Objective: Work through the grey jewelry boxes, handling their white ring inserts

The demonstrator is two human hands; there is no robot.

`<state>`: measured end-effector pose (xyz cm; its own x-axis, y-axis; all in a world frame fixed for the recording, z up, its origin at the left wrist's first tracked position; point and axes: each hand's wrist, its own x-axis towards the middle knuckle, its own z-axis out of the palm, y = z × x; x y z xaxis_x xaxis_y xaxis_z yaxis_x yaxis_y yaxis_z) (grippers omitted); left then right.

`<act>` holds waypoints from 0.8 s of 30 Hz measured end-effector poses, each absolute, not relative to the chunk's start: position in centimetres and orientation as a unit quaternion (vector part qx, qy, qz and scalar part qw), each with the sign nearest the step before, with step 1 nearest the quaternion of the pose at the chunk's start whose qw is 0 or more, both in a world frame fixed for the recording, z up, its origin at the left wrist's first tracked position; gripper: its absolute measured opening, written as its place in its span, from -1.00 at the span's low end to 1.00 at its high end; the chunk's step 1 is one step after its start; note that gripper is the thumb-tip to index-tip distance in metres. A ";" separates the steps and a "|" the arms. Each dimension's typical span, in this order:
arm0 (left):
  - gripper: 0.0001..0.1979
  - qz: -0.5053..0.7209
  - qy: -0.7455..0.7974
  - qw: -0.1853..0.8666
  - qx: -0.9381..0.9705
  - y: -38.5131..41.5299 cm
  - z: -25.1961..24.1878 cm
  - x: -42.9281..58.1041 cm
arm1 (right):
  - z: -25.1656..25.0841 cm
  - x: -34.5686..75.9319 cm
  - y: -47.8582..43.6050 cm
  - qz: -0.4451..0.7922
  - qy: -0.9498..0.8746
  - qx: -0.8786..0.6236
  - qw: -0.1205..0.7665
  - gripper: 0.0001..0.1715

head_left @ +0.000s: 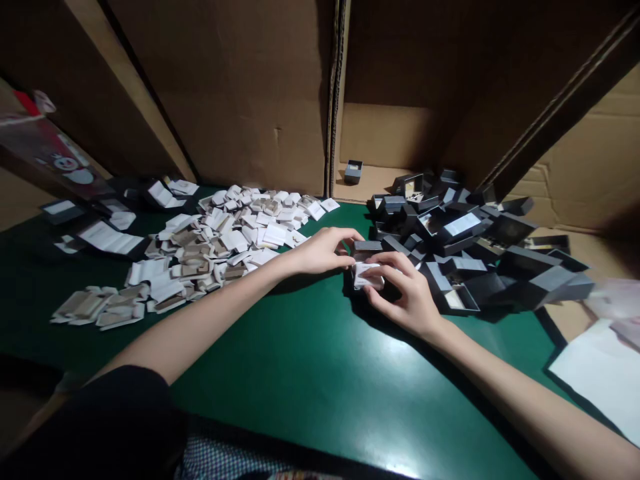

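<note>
On the green table, a small dark gift box [367, 247] stands with its lid raised and a white insert [367, 275] in its lower part. My left hand [327, 252] is curled against the box's left side, its fingertips partly hidden at the lid. From the right, my right hand [405, 293] has thumb and fingers closed over the white insert. Left of the hands spreads a pile of folded white inserts [233, 240], some with brown undersides. Many dark boxes [465, 227] lie heaped to the right, several of them open.
Tall cardboard walls [225, 87] enclose the back of the green table [300, 373]. One dark box [353, 172] sits apart on a cardboard ledge. More dark boxes with white cards [110, 237] lie far left, near a printed bag [65, 160]. White paper [595, 373] lies at right.
</note>
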<state>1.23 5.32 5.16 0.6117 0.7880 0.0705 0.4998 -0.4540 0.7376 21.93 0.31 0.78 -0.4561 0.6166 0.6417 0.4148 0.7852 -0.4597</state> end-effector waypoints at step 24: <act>-0.76 0.205 0.414 0.348 0.816 5.0 3.8 1.6 | 0.6 21.9 0.3 0.132 -0.848 -0.314 0.405 -0.74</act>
<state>1.58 5.01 3.84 0.5732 0.8182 0.0454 0.5332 -0.4145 0.7375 21.94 0.34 0.60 -0.4738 0.6405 0.6044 0.4260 0.7674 -0.4792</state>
